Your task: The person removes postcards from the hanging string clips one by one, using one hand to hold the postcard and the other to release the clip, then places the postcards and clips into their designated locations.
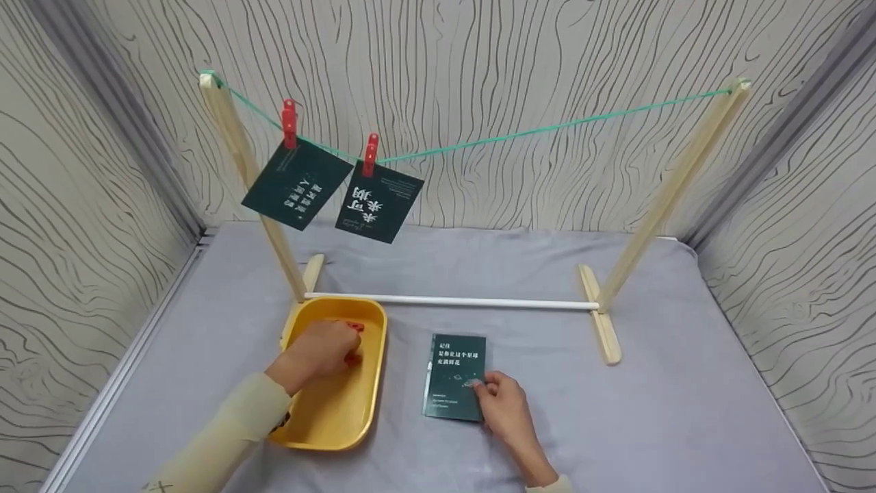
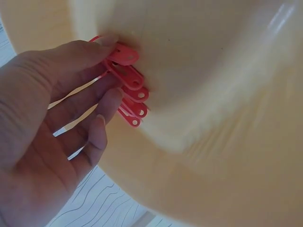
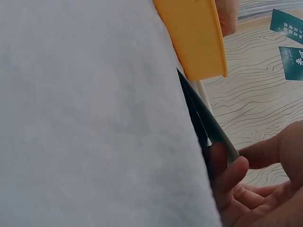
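Note:
My left hand (image 1: 325, 352) reaches into a yellow tray (image 1: 328, 444). In the left wrist view, its thumb and forefinger pinch the uppermost red clothespin (image 2: 125, 55), while several more red clothespins (image 2: 141, 112) lie bunched under it. Lower right of the tray, my right hand (image 1: 508, 407) holds the right edge of a dark green card (image 1: 455, 397) with white print. The right wrist view shows this card (image 3: 208, 120) tilted up off the cloth, its edge between thumb and fingers. Whether another card lies beneath cannot be made out.
Behind the tray stands a wooden frame with a left post (image 1: 236, 137), a right post (image 1: 674, 192) and a white crossbar (image 1: 452, 301). Two dark cards, a left one (image 1: 298, 181) and a right one (image 1: 383, 205), hang from its green string (image 1: 547, 129) by red clothespins.

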Motion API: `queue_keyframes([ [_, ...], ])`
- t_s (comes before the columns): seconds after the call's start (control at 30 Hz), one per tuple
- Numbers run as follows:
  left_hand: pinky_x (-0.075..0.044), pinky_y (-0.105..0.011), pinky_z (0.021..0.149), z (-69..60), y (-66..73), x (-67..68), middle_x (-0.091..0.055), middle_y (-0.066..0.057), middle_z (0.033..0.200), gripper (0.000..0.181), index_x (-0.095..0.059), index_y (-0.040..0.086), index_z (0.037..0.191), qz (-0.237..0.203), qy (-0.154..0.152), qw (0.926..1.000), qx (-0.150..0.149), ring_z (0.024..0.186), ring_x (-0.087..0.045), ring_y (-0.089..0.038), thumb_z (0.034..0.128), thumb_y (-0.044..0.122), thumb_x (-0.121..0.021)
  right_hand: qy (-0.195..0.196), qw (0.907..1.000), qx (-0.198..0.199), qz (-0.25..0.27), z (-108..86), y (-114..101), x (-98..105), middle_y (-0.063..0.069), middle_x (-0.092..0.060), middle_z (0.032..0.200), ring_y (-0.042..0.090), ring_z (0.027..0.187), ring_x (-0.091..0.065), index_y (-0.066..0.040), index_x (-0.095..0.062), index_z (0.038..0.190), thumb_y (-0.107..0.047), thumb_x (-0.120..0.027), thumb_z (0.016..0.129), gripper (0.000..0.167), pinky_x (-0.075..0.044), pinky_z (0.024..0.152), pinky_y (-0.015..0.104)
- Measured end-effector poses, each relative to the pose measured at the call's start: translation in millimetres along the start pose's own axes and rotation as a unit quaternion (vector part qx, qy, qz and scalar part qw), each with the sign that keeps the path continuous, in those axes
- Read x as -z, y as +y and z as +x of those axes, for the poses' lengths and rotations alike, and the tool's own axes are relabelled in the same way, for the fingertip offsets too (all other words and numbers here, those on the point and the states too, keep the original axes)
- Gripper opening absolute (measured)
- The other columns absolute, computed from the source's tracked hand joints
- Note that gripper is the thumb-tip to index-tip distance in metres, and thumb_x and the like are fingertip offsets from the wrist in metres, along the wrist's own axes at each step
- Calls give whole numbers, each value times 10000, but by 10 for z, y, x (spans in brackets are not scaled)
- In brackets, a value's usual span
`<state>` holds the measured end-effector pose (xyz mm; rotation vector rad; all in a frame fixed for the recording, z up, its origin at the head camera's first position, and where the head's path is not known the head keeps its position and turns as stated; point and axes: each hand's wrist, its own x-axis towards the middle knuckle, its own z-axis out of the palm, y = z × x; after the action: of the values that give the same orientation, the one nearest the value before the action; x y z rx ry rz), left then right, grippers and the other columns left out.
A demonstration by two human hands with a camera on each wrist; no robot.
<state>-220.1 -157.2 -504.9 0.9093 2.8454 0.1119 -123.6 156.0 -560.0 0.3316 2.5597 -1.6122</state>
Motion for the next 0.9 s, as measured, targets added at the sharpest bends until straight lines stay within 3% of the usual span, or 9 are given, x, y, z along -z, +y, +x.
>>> queue_keyframes([
  [0.2, -525, -322, 757, 6, 22, 9, -524, 6, 614, 122, -753, 100, 853, -48, -40, 9999, 81, 659, -487, -185, 917, 181, -817, 306, 9973, 252, -622, 4, -25, 38, 22, -694, 757, 115, 681, -567, 46, -718, 1102, -84, -651, 984, 187, -468, 611, 260],
  [0.47, -559, -345, 815, -8, 34, -1, -561, 8, 638, 111, -759, 103, 877, -154, -64, 9997, 154, 682, -508, -186, 911, 184, -827, 309, 9918, 376, -1181, 14, -31, 42, -41, -624, 641, 108, 583, -539, -48, -706, 902, -125, -722, 932, 84, -425, 553, 261],
  [0.7, -476, -294, 698, -46, 9, -19, -463, 12, 610, 172, -720, 99, 813, -258, 99, 9996, -10, 645, -460, -176, 920, 194, -815, 222, 9870, 544, -1495, 8, -26, 24, -50, -554, 587, 103, 524, -508, -106, -650, 780, -167, -747, 926, 185, -400, 518, 266],
  [0.9, -496, -297, 712, -39, 13, 21, -504, 10, 620, 133, -752, 82, 869, -201, 71, 9998, -38, 645, -470, -178, 905, 183, -831, 231, 9838, 683, -1643, 16, -39, 21, -42, -553, 592, 99, 519, -501, -101, -634, 770, -166, -759, 918, 204, -393, 509, 268],
])
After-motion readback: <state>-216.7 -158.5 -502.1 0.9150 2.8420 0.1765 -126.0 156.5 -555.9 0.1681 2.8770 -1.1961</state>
